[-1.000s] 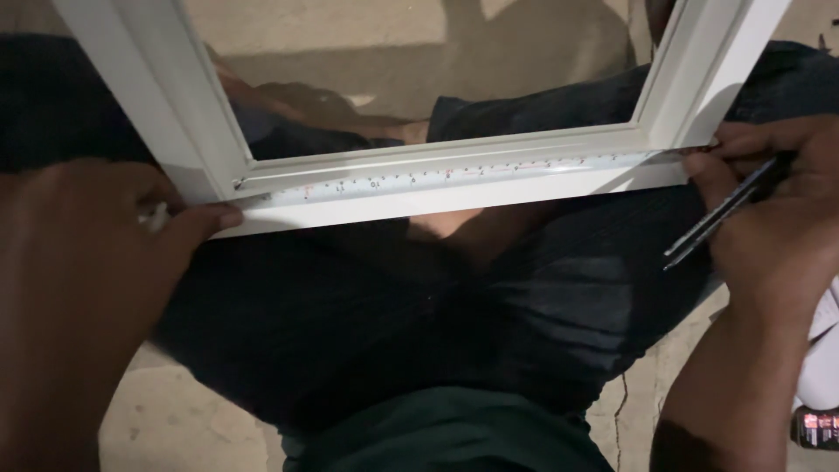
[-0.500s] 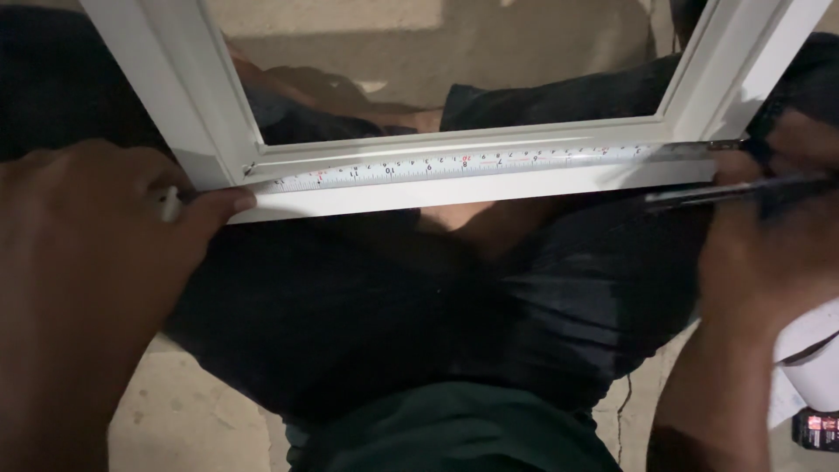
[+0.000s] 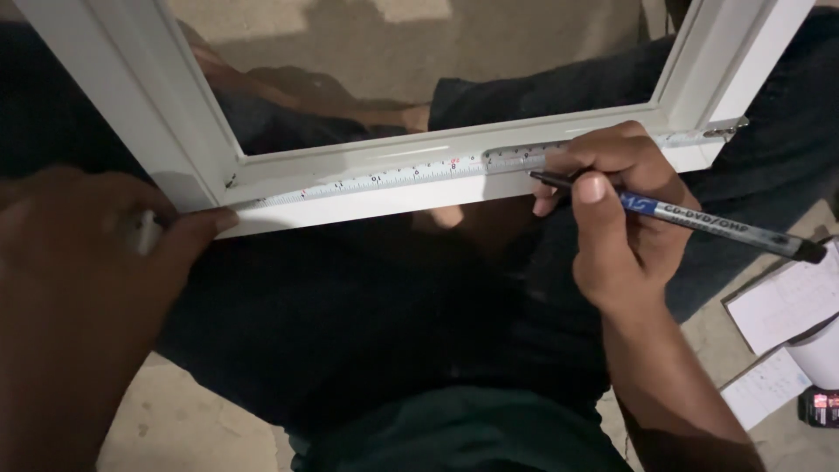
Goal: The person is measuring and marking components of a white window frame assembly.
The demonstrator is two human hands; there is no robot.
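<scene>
across my lap lies the white frame point(image 3: 367, 188), tape measure point(image 3: 393, 172) flat along it. my left hand point(image 3: 79, 288) pins the tape's near end. my right hand point(image 3: 625, 218), closed around the pen point(image 3: 690, 218), has slid inward from the frame's corner to mark.

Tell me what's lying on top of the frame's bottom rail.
A tape measure lies along the frame, hooked at the right corner. The right hand with a marker covers part of it.

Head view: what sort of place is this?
Likely a building site or workshop floor: bare concrete floor, a white window frame across the lap, tape measure laid along it, marker in the right hand, notebook alongside.
</scene>
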